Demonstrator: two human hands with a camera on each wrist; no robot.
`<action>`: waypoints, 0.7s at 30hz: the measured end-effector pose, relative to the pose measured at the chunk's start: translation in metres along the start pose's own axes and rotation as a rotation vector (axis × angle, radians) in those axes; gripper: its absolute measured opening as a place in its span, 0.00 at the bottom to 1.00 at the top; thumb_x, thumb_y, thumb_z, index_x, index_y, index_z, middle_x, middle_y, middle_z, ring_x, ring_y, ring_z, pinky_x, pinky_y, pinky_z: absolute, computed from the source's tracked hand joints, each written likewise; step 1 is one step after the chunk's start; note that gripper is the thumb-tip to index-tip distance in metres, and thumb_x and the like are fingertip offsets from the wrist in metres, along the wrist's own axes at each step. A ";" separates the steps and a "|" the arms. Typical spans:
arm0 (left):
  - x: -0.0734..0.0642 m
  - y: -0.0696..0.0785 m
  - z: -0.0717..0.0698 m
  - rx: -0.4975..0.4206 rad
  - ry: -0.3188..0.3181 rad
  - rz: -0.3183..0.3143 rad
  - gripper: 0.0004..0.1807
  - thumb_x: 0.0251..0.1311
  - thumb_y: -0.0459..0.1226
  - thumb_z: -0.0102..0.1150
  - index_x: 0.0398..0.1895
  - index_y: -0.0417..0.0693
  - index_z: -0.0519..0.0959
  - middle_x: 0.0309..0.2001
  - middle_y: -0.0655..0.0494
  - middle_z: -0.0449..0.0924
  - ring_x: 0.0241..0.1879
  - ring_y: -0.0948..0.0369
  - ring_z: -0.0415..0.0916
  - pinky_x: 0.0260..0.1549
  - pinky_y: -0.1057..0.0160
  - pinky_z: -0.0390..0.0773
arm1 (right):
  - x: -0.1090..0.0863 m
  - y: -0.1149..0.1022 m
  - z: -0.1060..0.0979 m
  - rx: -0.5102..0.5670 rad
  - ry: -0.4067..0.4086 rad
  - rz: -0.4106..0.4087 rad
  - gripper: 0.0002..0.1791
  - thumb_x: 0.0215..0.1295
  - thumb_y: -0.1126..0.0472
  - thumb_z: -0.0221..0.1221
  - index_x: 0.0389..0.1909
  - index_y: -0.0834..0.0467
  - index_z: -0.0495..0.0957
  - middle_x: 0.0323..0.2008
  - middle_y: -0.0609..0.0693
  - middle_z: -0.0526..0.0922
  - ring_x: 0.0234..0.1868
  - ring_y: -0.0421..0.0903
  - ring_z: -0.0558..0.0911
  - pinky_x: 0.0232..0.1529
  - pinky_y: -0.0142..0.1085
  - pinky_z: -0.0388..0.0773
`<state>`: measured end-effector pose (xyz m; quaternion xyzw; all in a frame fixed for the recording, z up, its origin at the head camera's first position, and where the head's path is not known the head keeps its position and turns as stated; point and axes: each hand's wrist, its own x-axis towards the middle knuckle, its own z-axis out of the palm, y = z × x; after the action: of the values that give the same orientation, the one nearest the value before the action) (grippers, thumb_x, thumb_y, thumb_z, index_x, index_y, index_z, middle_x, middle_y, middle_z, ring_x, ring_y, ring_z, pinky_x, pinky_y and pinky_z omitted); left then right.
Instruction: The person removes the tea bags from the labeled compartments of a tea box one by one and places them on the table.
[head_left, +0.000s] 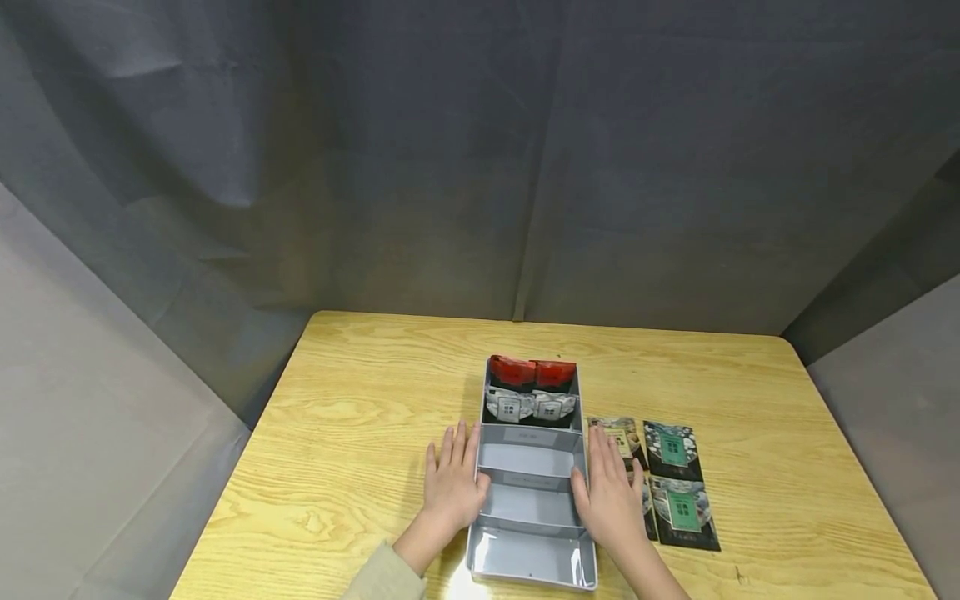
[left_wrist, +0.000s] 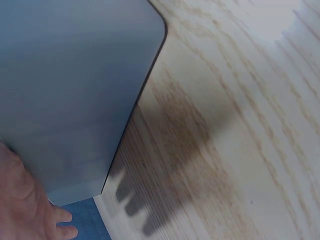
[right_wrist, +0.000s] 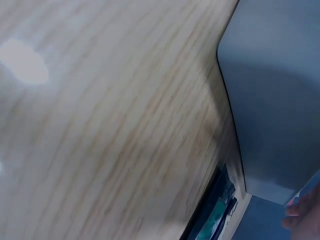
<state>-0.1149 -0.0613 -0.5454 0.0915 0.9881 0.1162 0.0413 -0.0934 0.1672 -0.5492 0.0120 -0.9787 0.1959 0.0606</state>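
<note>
A grey divided storage box (head_left: 529,505) lies lengthwise in front of me on the table. Its back section holds red-topped sachets (head_left: 513,373) in one row and white sachets (head_left: 509,407) in a row before them; the nearer sections show bare grey floors. My left hand (head_left: 455,487) lies along the box's left side, fingers straight, thumb at the rim. On the right side my right hand (head_left: 611,504) does the same, partly covering yellow-labelled sachets (head_left: 622,435). Both wrist views show the box's smooth outer wall (left_wrist: 85,90) beside the hands.
Right of the right hand, green-labelled black sachets (head_left: 672,450) lie flat on the wooden table (head_left: 360,400). A dark grey curtain (head_left: 420,167) hangs behind the table's back edge, with pale panels (head_left: 97,417) at both sides.
</note>
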 end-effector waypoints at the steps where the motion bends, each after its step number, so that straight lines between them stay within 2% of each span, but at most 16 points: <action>1: 0.000 0.000 0.000 -0.002 -0.001 0.000 0.39 0.56 0.46 0.39 0.72 0.50 0.45 0.71 0.47 0.44 0.69 0.49 0.42 0.63 0.42 0.44 | -0.001 0.000 0.000 -0.002 -0.010 -0.004 0.37 0.64 0.52 0.48 0.70 0.62 0.48 0.69 0.60 0.53 0.67 0.59 0.53 0.60 0.63 0.41; 5: 0.000 0.000 0.001 -0.003 -0.001 0.001 0.39 0.56 0.45 0.39 0.72 0.50 0.44 0.71 0.47 0.44 0.70 0.48 0.42 0.63 0.42 0.43 | -0.007 0.001 -0.002 -0.039 -0.070 -0.015 0.38 0.63 0.49 0.48 0.70 0.63 0.48 0.69 0.59 0.50 0.68 0.58 0.51 0.60 0.64 0.43; 9: 0.001 0.000 0.001 -0.001 0.007 0.000 0.39 0.56 0.45 0.39 0.72 0.50 0.45 0.71 0.47 0.45 0.69 0.48 0.42 0.63 0.42 0.44 | -0.009 0.000 -0.003 -0.051 -0.114 -0.005 0.40 0.61 0.51 0.48 0.70 0.63 0.45 0.70 0.60 0.47 0.69 0.58 0.48 0.61 0.63 0.42; 14: 0.000 0.000 0.001 0.001 0.006 0.002 0.39 0.56 0.46 0.39 0.72 0.50 0.44 0.71 0.47 0.45 0.69 0.48 0.42 0.63 0.42 0.44 | -0.007 -0.003 -0.005 -0.065 -0.172 0.043 0.41 0.61 0.55 0.46 0.71 0.63 0.37 0.71 0.60 0.42 0.70 0.59 0.44 0.62 0.62 0.38; 21: -0.001 -0.001 0.000 0.002 0.013 0.006 0.38 0.56 0.46 0.39 0.72 0.50 0.46 0.71 0.46 0.46 0.69 0.48 0.44 0.63 0.42 0.45 | -0.005 -0.006 -0.006 -0.099 -0.227 0.061 0.39 0.63 0.56 0.43 0.71 0.62 0.38 0.72 0.58 0.38 0.70 0.59 0.40 0.63 0.61 0.31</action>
<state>-0.1140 -0.0625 -0.5458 0.0937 0.9882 0.1158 0.0343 -0.0875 0.1639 -0.5417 0.0013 -0.9877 0.1463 -0.0561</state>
